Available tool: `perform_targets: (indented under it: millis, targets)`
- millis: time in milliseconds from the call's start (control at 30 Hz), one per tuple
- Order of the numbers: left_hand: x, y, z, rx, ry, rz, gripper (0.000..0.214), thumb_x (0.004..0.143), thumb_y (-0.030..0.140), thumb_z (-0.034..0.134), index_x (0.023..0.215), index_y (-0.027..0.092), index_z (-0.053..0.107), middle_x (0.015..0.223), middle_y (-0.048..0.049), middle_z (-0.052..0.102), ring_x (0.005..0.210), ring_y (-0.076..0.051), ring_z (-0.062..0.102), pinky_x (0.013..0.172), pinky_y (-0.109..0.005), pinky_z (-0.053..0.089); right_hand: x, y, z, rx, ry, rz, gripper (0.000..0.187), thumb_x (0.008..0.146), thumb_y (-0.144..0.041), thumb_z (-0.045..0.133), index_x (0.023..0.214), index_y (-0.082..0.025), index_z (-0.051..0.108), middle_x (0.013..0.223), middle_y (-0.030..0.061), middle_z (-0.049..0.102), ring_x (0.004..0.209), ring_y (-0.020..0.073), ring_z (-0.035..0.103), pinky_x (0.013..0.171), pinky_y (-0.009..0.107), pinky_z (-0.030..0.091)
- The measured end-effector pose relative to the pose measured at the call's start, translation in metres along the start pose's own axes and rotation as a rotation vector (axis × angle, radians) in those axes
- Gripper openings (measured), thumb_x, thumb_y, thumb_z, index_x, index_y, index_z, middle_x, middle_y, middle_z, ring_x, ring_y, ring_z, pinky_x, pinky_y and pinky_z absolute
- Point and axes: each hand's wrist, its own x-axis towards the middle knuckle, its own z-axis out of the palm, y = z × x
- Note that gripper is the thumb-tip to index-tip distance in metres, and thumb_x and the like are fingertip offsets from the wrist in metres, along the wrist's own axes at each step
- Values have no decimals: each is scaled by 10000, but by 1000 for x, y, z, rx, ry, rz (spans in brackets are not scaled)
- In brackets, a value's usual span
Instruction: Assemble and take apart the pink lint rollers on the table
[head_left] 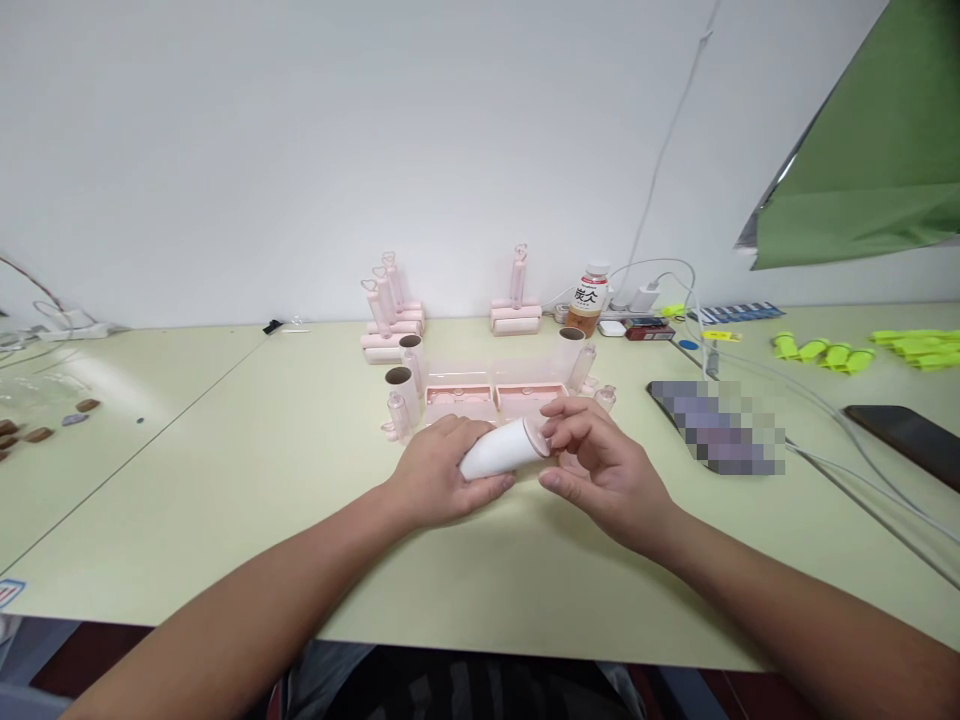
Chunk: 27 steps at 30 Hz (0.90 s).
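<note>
My left hand (pixel 442 470) is wrapped round a white lint roller roll (pixel 495 450), tilted with its right end raised. A pale pink disc-like end (pixel 535 437) shows on the roll's right side. My right hand (pixel 600 470) is by that end, fingers curved and thumb apart, with the fingertips at or very near the rim. Just behind the hands lie two open pink roller covers (pixel 459 394). Upright rolls with brown cores (pixel 400 382) stand on both sides of them, along with small clear-pink handles (pixel 397 412).
Lint rollers with upright handles (pixel 380 310) stand at the wall, another (pixel 517 300) further right. A drink bottle (pixel 588 298), a phone (pixel 712 425), cables, a dark device (pixel 907 440) and yellow-green plastic pieces (pixel 832 355) occupy the right. Brown pieces (pixel 37 435) lie far left.
</note>
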Motion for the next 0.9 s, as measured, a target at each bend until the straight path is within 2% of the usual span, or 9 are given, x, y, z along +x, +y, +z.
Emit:
perform_targets:
  millis: [100, 233, 333, 400, 533, 600, 700, 900]
  targets:
    - [0, 0, -1, -14, 21, -19, 391, 810, 445, 674, 1105, 194, 621, 996, -66, 707, 886, -229, 630, 769, -357, 489, -1, -3, 1, -58, 64, -64, 155, 840, -266, 679, 922, -253, 548, 1063, 91, 535, 1114, 265, 527, 792, 359, 523]
    - [0, -1, -1, -8, 9, -26, 383, 817, 445, 670, 1102, 193, 626, 985, -64, 710, 878, -229, 632, 767, -357, 486, 0, -10, -3, -112, -68, -110, 157, 871, -234, 608, 1016, -246, 549, 1056, 79, 591, 806, 182, 587, 669, 311, 508]
    - [1, -2, -2, -41, 19, -40, 402, 818, 434, 679, 1143, 206, 615, 1050, -62, 707, 940, -237, 636, 818, -366, 487, 6, -15, -15, -290, -18, -22, 77, 894, -240, 544, 967, -232, 565, 840, 34, 629, 679, 170, 576, 617, 298, 459]
    - [1, -2, -3, -81, 54, -53, 429, 823, 412, 680, 1189, 209, 585, 1114, -65, 692, 989, -236, 635, 847, -360, 486, 10, -16, -24, -466, -78, 114, 77, 905, -249, 505, 902, -227, 579, 703, 5, 611, 604, 168, 551, 582, 294, 414]
    - [1, 0, -5, -133, 97, -114, 416, 821, 402, 678, 1170, 208, 561, 1073, -55, 688, 931, -213, 650, 782, -322, 493, 16, -10, -30, -789, -456, 336, 164, 909, -235, 444, 848, -206, 594, 752, 55, 672, 670, 213, 598, 578, 302, 353]
    - [0, 1, -6, -129, 87, -142, 397, 804, 409, 690, 1127, 213, 568, 1027, -42, 690, 892, -210, 651, 747, -316, 485, 15, -6, -26, -876, -562, 375, 164, 899, -217, 435, 828, -194, 581, 778, 83, 681, 681, 226, 606, 563, 300, 318]
    - [0, 1, -6, -145, 88, -155, 387, 794, 405, 699, 1105, 216, 566, 1007, -34, 686, 874, -207, 647, 727, -313, 476, 12, -3, -19, -913, -609, 380, 121, 864, -187, 457, 834, -190, 574, 774, 80, 675, 651, 217, 594, 539, 291, 279]
    - [2, 0, -6, -174, 152, -136, 369, 810, 429, 681, 1083, 208, 567, 1003, -50, 662, 891, -207, 614, 748, -326, 481, 7, -6, -18, -886, -613, 285, 165, 819, -155, 511, 950, -182, 607, 931, 90, 661, 783, 236, 620, 610, 294, 339]
